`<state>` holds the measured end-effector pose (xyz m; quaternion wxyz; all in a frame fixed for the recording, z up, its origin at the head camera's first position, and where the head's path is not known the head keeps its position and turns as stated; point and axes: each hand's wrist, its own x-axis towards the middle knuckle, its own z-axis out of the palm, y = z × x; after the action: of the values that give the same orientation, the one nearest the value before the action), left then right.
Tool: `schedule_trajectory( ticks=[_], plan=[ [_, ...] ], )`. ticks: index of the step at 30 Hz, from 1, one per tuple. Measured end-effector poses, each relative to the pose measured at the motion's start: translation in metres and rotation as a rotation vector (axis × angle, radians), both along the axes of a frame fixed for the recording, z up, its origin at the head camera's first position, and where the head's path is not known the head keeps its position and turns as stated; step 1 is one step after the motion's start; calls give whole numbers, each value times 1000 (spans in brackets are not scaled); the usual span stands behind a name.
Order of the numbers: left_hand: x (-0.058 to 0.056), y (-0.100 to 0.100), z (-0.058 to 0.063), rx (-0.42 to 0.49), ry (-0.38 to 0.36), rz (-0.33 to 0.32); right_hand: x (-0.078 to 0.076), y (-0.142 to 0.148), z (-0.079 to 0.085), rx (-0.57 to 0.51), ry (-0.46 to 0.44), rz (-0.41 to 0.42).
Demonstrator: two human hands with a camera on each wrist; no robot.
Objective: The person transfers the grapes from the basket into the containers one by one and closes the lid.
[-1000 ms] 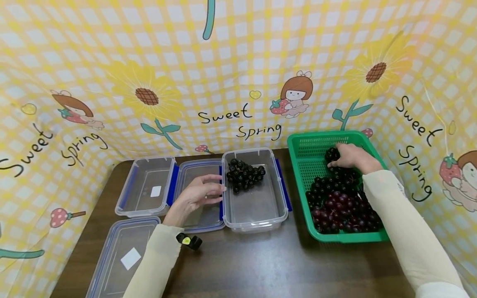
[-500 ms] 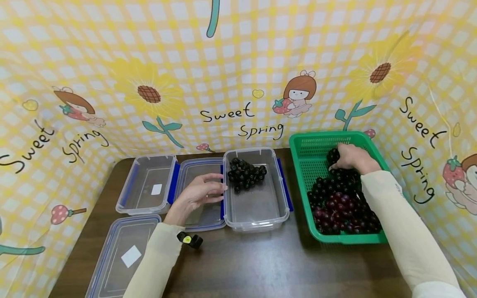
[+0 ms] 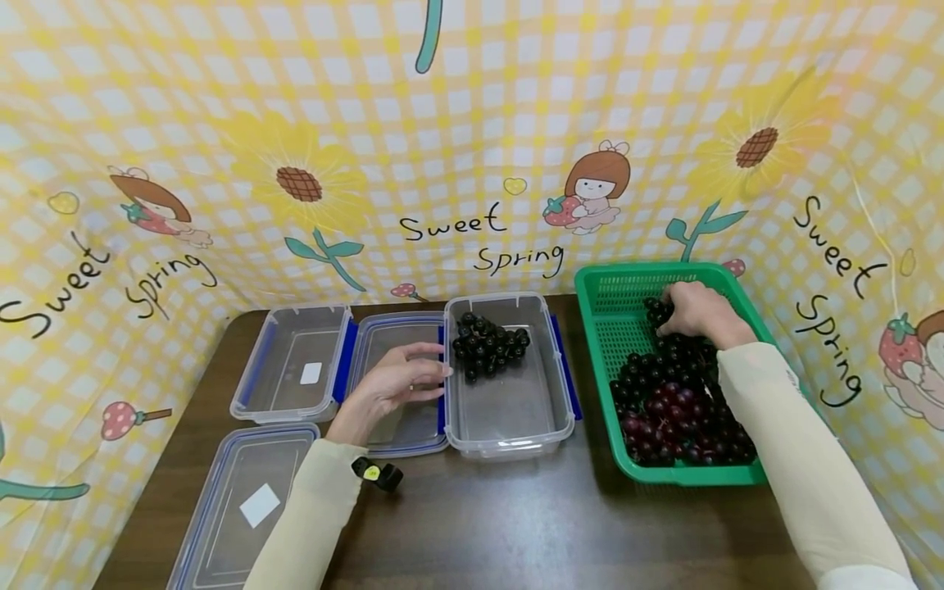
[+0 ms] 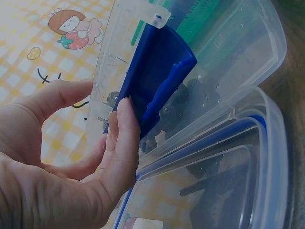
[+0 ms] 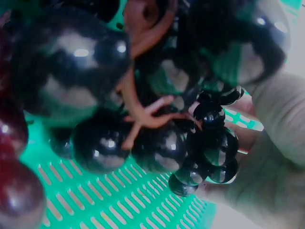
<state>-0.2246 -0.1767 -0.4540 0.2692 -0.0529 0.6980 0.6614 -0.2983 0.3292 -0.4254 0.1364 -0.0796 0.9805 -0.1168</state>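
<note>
In the right part of the head view, the right hand reaches into the basket, its grip closed on a black bunch near the basket's upper end. More black grapes and red grapes fill the lower part of the basket.

At centre, the left hand holds nothing; its grip is loosely spread, fingertips touching the left side of the box, by a blue latch. A second bunch lies in that box's upper half.

Left of it on the surface are a lid, another box and, lower left, another lid.
</note>
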Motion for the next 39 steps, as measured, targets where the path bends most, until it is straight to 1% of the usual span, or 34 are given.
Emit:
schedule_trajectory(
  ticks=[11,18,25,28,39],
  plan=[
    [-1,1,-2,1,-3,-1,5,3,13,-10,38,11],
    [-1,1,-2,-1,-9,2,9,2,30,-15,75,-8],
    [-3,1,-3,-6,-12,-1,14,-5,52,-16,157,-30],
    [-3,1,-2,-10,-11,-1,17,-10,60,4,185,-29],
    [-3,1,-3,-13,-12,2,27,-25,80,16,319,-3]
  ],
)
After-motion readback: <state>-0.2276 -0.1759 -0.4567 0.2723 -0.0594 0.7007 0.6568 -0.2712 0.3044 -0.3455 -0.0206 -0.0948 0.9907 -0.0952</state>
